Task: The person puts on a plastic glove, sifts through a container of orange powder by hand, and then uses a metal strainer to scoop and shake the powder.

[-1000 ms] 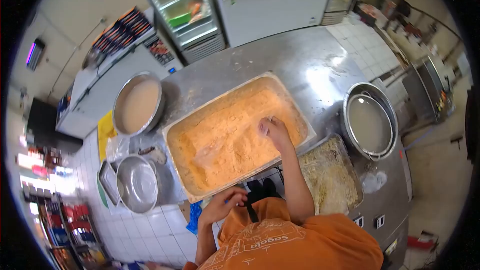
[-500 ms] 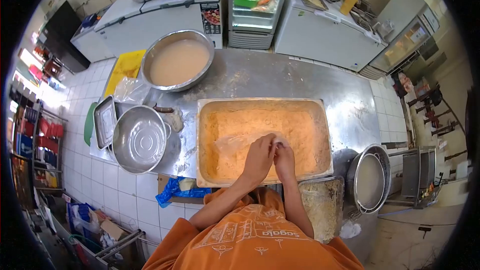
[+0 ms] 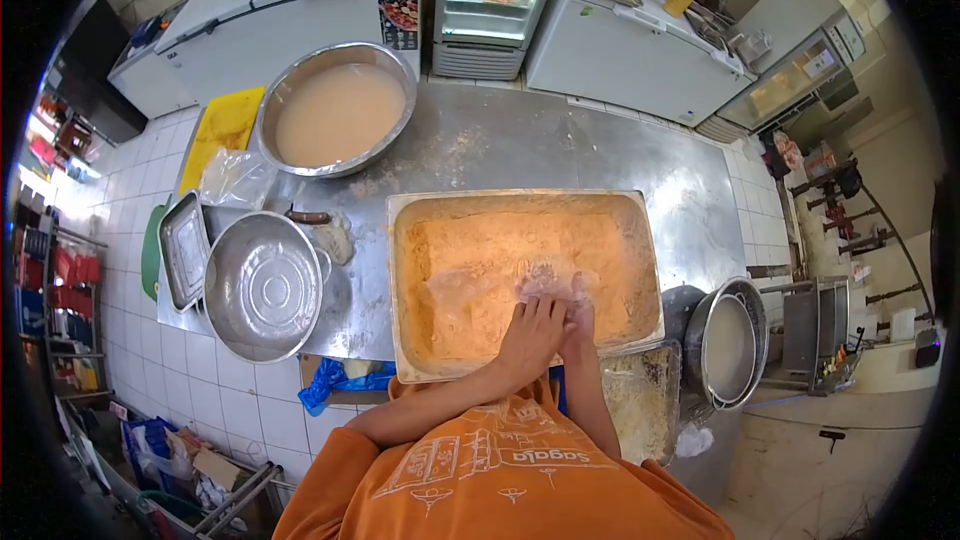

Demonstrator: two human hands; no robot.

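Observation:
In the large metal tray (image 3: 400, 355) lies an orange powder (image 3: 470, 235). A pale pinkish, powder-dusted piece (image 3: 545, 280) is over its middle right part; what it is made of is unclear. My left hand (image 3: 533, 337) has its fingers together, curled on the near side of this piece. Close against it, my right hand (image 3: 579, 328) grips the same piece at its right side; some fingertips are hidden. Another pale, thin piece (image 3: 462, 285) rests on the powder left of my hands.
On the steel table (image 3: 480, 130) stand a big bowl of cloudy pinkish liquid (image 3: 345, 115), an empty-looking metal pot (image 3: 262, 285), a small tray (image 3: 183, 250), a brown-handled tool (image 3: 308, 217) and a yellow board (image 3: 222, 135). A pot of whitish liquid (image 3: 728, 348) is at the right.
Both hands have opened out from a tight clasp and reach slightly farther forward over the powder. More of the pale piece shows beyond my fingers. The whole view has shifted a little.

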